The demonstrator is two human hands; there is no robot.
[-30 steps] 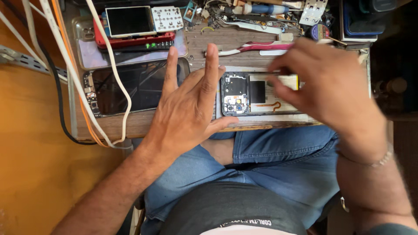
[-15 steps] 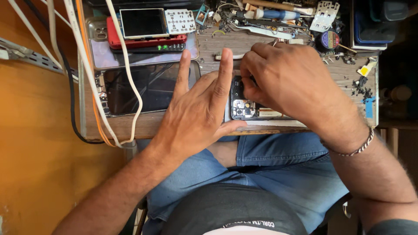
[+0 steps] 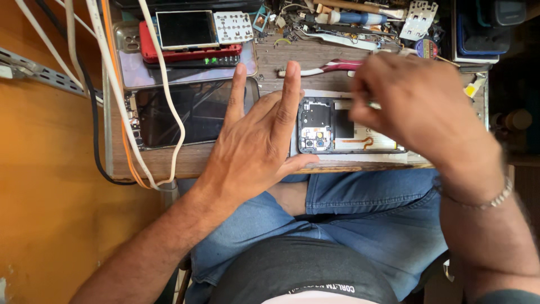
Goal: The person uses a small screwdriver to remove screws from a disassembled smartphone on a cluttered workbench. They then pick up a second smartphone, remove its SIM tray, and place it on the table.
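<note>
Fingers [image 3: 289, 84] of the left hand [image 3: 259, 146] are spread and flat, pressing the left end of the opened phone [image 3: 337, 126] at the centre of the frame, on the wooden surface [image 3: 281, 56]. Blurred, the right hand [image 3: 416, 107] hovers over the phone's right part, its fingers curled together around a thin tool [image 3: 374, 104]; how tightly, I cannot tell. Left of centre lies a dark phone screen [image 3: 191, 115].

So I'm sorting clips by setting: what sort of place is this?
Probably a phone repair bench: an opened phone with its back off, loose phone screens, and small tools cluttering a wooden worktop.
</note>
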